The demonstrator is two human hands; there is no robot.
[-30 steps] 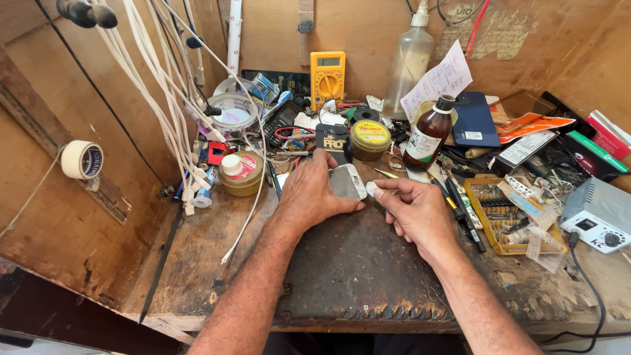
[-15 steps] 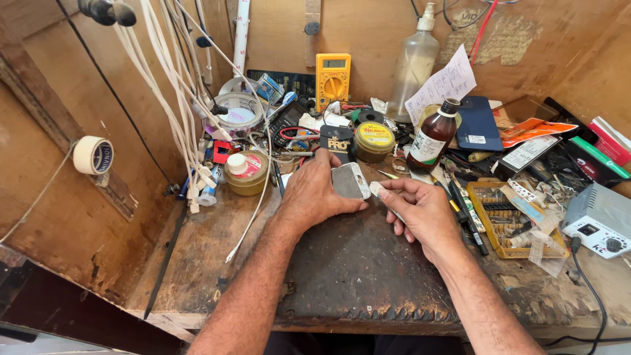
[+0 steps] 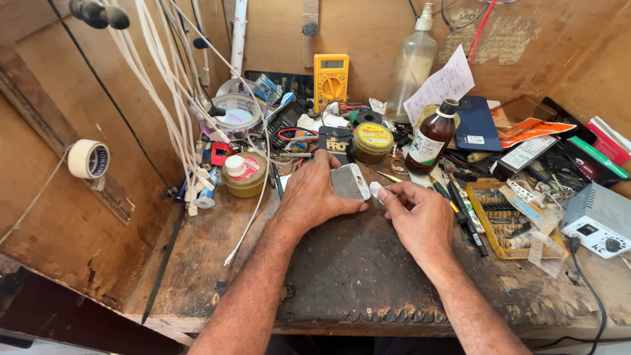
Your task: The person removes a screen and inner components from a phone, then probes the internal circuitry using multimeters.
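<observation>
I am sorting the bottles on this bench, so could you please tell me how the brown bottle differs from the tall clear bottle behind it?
The brown bottle is short, dark amber and wears a paper label; the clear bottle is taller, cloudy see-through plastic with no label showing. The brown bottle has a plain dark neck, while the clear bottle ends in a white nozzle top. The brown bottle stands nearer the right hand; the clear bottle stands by the back wall. Both stand upright.

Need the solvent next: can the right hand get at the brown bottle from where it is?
Probably yes. The brown bottle stands upright just beyond the right hand, with only small loose tools between; its fingers pinch a small white piece.
</observation>
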